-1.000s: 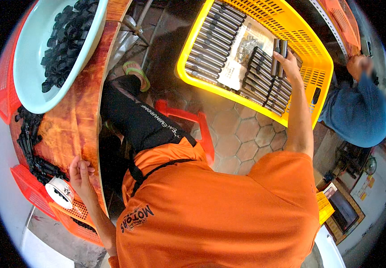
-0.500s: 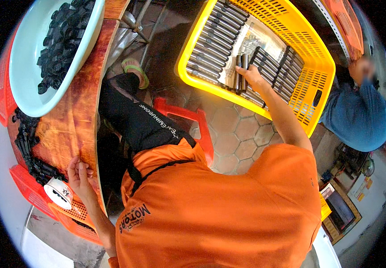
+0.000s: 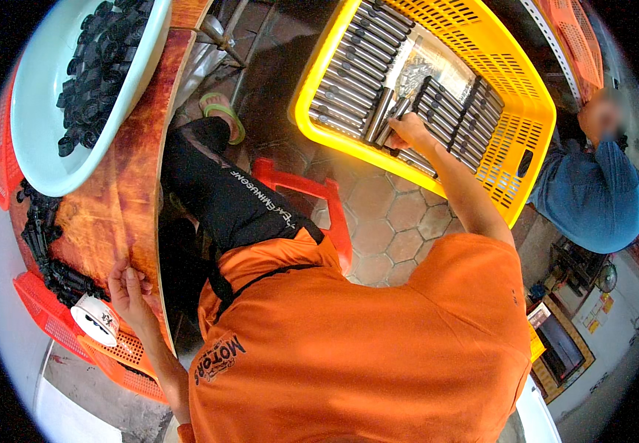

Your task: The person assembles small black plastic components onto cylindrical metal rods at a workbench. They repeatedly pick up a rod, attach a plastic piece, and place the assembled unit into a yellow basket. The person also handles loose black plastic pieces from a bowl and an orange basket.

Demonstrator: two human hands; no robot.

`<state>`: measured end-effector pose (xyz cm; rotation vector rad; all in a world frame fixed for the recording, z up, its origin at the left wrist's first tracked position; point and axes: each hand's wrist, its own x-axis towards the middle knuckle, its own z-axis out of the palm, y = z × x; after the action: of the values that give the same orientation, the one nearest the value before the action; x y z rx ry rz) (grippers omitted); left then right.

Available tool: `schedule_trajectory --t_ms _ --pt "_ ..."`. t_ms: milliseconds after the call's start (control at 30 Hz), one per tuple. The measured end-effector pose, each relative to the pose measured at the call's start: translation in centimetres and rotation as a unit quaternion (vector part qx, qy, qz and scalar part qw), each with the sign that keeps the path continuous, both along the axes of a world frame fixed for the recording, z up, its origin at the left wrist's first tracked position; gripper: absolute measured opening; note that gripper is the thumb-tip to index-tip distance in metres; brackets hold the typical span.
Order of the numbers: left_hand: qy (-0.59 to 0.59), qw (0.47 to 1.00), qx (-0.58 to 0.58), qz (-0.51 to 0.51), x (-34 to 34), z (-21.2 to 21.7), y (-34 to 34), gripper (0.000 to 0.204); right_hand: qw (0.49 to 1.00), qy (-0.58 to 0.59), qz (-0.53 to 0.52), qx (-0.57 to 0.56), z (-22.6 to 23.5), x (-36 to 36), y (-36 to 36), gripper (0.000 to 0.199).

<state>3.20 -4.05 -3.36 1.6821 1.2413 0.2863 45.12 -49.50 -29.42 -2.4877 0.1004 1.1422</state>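
Observation:
My right hand (image 3: 409, 131) is inside a yellow plastic crate (image 3: 415, 162), its fingers closed around a shiny metal tube with dark parts. Just left of those fingers, another metal tube (image 3: 380, 112) lies at a slant. Rows of similar tubes with black fittings (image 3: 356, 63) fill the left side of the crate, and more tubes (image 3: 445, 111) lie on the right. Between the rows is a heap of small silvery pieces (image 3: 417, 74). My left hand (image 3: 129, 289) rests at the edge of the wooden table (image 3: 116, 221), fingers loosely bent and holding nothing.
A pale blue basin (image 3: 46, 166) of black plastic parts (image 3: 101, 81) stands on the table. Beside my left hand are linked black pieces (image 3: 42, 236) and a white paper cup (image 3: 96, 319). A red stool (image 3: 334, 214) stands below the crate. At right sits another person in blue (image 3: 593, 196).
My right hand has shifted slightly left within the crate. The two tubes at its fingers, side by side before, are now apart, one lying slanted to the left. My left hand has barely moved.

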Motion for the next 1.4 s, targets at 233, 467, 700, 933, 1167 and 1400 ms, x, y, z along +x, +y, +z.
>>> schedule_trajectory --t_ms 233,467,700,933,1167,1400 --pt "0.003 1.000 0.008 0.024 0.0 -0.2 -0.1 0.021 1.000 0.002 -0.008 0.007 4.1 -0.3 2.0 0.037" --pt "-0.007 1.000 0.005 0.017 0.4 -0.2 -0.1 0.020 0.996 0.072 -0.047 0.022 4.5 -0.2 2.0 0.041" --pt "-0.026 0.999 -0.009 0.037 -0.1 -0.6 0.0 0.018 0.991 -0.007 0.110 -0.078 4.3 0.0 1.3 0.036" --pt "-0.007 1.000 0.008 0.025 -0.3 -0.7 0.2 0.019 0.921 -0.081 0.368 -0.096 1.7 0.6 -1.2 0.037" --pt "-0.019 1.000 0.012 0.012 -1.1 -0.9 0.3 0.019 0.996 -0.022 0.081 -0.022 5.1 0.0 3.7 0.059" --pt "-0.026 0.999 0.000 0.030 -0.4 -1.0 0.3 0.020 0.999 0.013 0.031 -0.012 4.7 -0.6 3.8 0.059"
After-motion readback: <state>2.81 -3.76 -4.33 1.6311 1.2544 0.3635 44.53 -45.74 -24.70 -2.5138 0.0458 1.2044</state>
